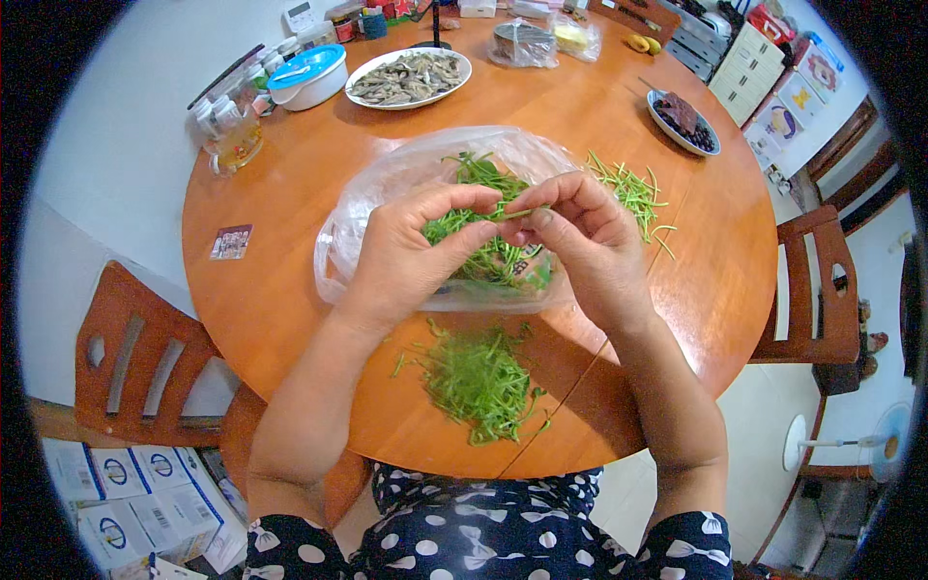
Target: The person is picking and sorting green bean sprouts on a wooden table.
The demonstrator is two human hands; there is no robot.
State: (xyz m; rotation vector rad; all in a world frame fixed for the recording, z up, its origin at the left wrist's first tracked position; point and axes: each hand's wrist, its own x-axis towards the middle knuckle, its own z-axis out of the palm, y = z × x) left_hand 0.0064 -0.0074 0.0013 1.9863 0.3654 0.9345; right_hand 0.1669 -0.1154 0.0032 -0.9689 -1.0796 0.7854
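Above a clear plastic bag (355,192), a thin green vegetable stem (523,214) spans the gap between my two hands. My right hand (591,239) pinches it between thumb and fingers. The fingertips of my left hand (417,243) close around its left end, where the grip is partly hidden. Leafy greens (478,257) lie in the opened bag below my hands. A heap of picked green pieces (478,384) rests on the table near my body. Beyond my right hand lies a loose pile of trimmed stems (634,192).
The round wooden table (275,304) carries a plate of shrimp (409,78), a blue-lidded white container (308,78), a glass pitcher (235,145) and a bowl of dark fruit (681,123). Wooden chairs stand left (141,362) and right (815,286). Stacked cartons (145,500) fill the lower left.
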